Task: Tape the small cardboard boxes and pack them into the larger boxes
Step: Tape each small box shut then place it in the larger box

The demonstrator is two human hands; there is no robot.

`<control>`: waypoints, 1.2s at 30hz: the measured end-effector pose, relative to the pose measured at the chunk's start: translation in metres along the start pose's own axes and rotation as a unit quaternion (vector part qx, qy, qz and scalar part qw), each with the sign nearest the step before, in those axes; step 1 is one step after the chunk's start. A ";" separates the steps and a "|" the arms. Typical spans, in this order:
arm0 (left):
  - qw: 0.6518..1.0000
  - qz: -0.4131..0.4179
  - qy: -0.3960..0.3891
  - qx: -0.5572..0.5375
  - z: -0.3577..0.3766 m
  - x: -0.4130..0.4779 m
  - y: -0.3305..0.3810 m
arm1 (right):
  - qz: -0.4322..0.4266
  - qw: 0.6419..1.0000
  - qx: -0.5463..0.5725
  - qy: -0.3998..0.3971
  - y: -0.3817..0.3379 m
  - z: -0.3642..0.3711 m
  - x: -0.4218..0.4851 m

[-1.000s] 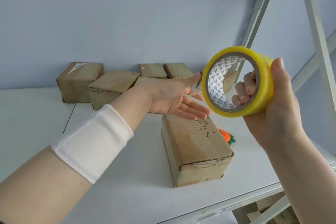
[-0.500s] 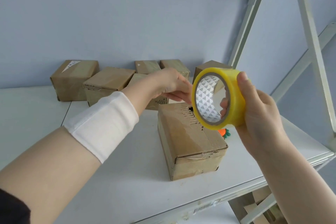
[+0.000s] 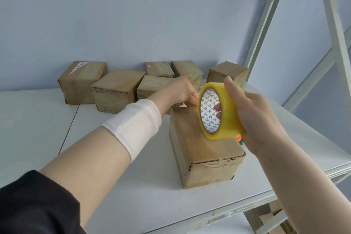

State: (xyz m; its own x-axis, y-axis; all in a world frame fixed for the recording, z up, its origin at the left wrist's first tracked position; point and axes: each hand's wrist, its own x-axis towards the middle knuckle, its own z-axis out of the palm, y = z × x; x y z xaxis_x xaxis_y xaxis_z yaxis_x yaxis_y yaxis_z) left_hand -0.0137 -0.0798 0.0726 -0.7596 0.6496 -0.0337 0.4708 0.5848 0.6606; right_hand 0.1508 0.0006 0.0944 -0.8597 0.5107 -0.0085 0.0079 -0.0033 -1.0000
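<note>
A small brown cardboard box (image 3: 205, 150) lies on the white shelf (image 3: 114, 167), near its front right. My right hand (image 3: 256, 116) grips a yellowish roll of clear tape (image 3: 228, 118) just above the box's top, with fingers through the core. My left hand (image 3: 180, 91) reaches across to the far end of the box, right beside the roll. Its fingertips sit at the box's far top edge and are partly hidden behind the roll, so any tape end there cannot be made out.
Several more small cardboard boxes (image 3: 117, 89) stand in a row at the back by the blue wall. A small orange and green item (image 3: 240, 139) peeks out to the right of the near box. A metal shelf post (image 3: 266, 24) rises at right. Cardboard pieces (image 3: 275, 214) lie below.
My right hand has lowered the tape roll from mid-air to just over the box. My left hand went from open and raised to the roll, then down to the box's far end.
</note>
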 end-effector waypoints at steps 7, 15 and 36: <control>0.998 -0.052 -0.003 -0.020 0.006 0.003 -0.012 | -0.006 1.000 -0.001 0.002 0.006 0.004 0.002; 0.993 -0.098 0.013 -0.063 0.026 0.003 -0.015 | -0.030 0.999 0.012 0.014 0.012 0.006 0.002; 0.992 -0.030 0.124 -0.009 0.030 0.012 -0.019 | -0.086 0.996 -0.007 -0.010 0.012 -0.007 0.055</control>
State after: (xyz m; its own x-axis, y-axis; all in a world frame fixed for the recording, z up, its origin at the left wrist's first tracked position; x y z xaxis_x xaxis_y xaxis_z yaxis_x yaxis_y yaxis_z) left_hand -0.0181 -0.0683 0.0375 -0.8742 0.4729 0.1098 0.4144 0.6091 0.6762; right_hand 0.1072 0.0348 0.0821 -0.8591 0.4850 0.1637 -0.1346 0.0946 -0.9864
